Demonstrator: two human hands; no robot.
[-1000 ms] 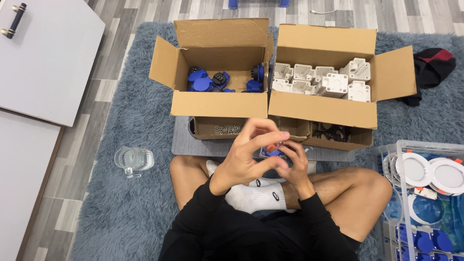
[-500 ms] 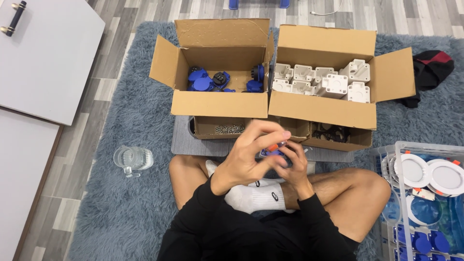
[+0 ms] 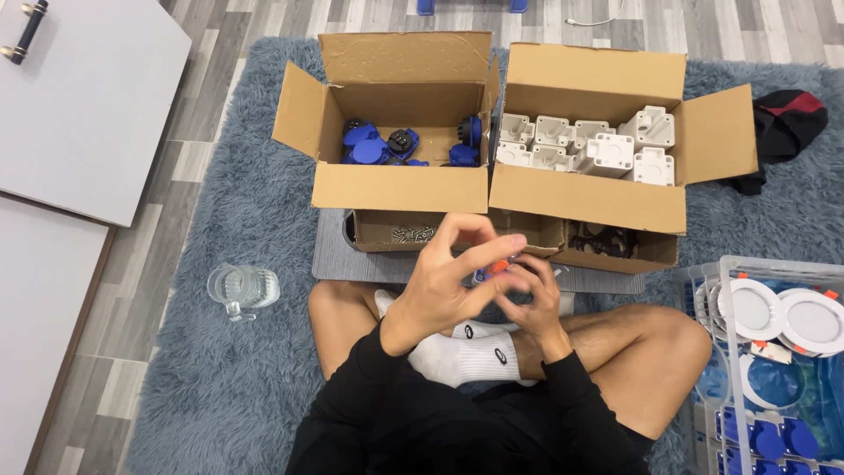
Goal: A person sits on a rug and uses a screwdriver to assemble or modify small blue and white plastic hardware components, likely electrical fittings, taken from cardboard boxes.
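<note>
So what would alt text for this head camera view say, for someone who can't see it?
Both hands, left and right, hold a small blue and orange part above crossed legs on a grey rug. Ahead sit two open boxes, one with blue parts, one with white parts; a glass mug stands to the left.

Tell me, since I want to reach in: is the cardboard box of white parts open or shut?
Open: the box of white parts has its flaps spread.
</note>
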